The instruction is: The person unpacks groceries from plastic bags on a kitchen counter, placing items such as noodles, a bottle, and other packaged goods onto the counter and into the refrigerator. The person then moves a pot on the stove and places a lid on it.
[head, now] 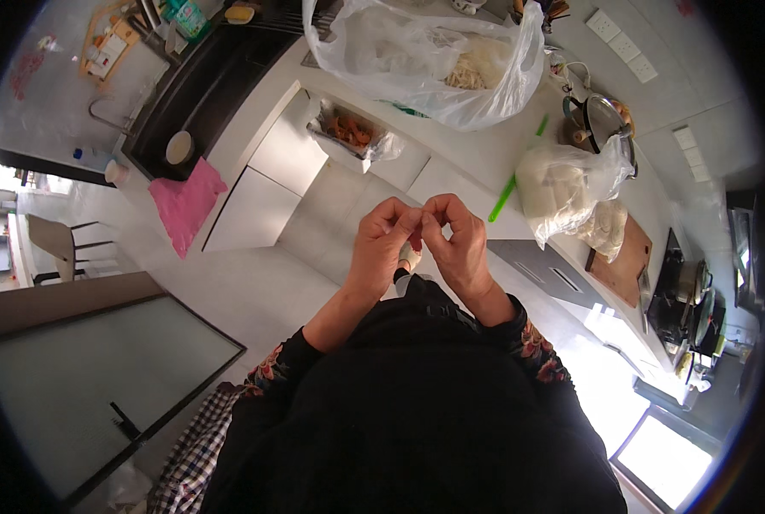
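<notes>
My left hand (382, 241) and my right hand (456, 244) meet at the fingertips in front of my body, above the floor. Thumbs and forefingers are pinched together; whether something small is between them cannot be made out. Beyond them a waste bin (341, 149) lined with a bag, with orange scraps inside, is fixed at the counter's front. On the counter lie a large clear plastic bag (414, 64) with pale stringy food, a smaller plastic bag (553, 186) with pale contents, and a bright green stick-like tool (502, 198).
At the left, a dark sink (228, 83) holds a pale bowl (180, 148), with a pink cloth (188, 204) over the counter's corner. To the right are a pot with a glass lid (601, 119), a wooden cutting board (623, 263) and a stove (671, 302). A glass-panelled door (106, 379) stands lower left.
</notes>
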Demonstrator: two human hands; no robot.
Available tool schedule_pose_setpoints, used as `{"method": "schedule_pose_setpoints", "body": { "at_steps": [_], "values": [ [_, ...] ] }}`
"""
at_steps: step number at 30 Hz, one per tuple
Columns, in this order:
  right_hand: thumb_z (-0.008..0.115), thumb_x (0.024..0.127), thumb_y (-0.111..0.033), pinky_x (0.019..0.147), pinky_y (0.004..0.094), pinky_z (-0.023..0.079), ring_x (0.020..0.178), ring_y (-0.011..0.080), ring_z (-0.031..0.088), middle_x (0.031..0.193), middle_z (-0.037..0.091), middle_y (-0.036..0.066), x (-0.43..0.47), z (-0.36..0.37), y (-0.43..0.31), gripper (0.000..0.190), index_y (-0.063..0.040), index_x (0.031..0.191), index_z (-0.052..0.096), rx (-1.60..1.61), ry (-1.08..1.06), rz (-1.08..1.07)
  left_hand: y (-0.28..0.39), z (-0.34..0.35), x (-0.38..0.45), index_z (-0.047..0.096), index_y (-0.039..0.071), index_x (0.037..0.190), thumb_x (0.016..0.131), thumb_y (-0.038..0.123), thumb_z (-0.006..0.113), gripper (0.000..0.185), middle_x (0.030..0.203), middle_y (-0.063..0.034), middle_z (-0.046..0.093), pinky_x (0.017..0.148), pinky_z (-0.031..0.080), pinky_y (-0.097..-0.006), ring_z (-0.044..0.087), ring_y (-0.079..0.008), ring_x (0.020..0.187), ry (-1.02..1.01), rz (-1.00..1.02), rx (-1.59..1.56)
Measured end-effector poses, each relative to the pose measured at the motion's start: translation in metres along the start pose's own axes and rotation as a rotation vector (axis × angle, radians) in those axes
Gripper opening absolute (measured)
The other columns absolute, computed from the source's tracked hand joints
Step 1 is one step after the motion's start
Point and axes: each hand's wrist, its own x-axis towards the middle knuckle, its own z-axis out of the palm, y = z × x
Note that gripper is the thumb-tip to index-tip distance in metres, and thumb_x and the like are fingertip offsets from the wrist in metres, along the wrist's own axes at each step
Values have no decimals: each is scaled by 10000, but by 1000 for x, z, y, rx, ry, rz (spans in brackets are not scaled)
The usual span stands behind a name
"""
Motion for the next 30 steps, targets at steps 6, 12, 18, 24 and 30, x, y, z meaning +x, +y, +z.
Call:
{"method": "schedule_pose_setpoints", "body": {
  "at_steps": [6,12,18,24,30],
  "values": [
    [506,908,-10,507,284,472,512,171,605,591,592,86,35,-26,7,29,2,886,493,93,-12,52,15,23,46,555,46,832,985,212,589,229,702,-20,567,600,430,-240,532,-93,629,-74,-5,51],
    [498,907,-27,500,313,462,509,179,580,600,575,96,60,-56,31,30,2,901,494,226,-14,45,7,29,90,601,68,902,996,285,549,242,814,-18,590,664,451,-275,551,-130,709,-293,-285,-203],
    [512,891,-33,508,333,451,531,173,562,628,542,111,64,-80,38,46,9,908,504,236,105,116,-4,43,122,618,91,929,981,341,561,262,875,-13,598,701,456,-300,565,-146,747,-412,-441,-235],
    [499,909,-65,551,300,436,591,124,493,669,518,75,57,-81,73,86,16,892,523,303,204,249,-2,43,144,547,80,799,941,353,631,319,754,-42,553,664,441,-327,524,-175,657,-506,-566,-326],
    [499,942,-161,620,252,424,631,90,446,709,502,5,51,-64,108,151,-28,883,536,590,219,593,3,-1,150,513,93,779,965,360,585,333,742,-52,527,659,429,-337,512,-185,639,-391,-613,-137]
  ]
}}
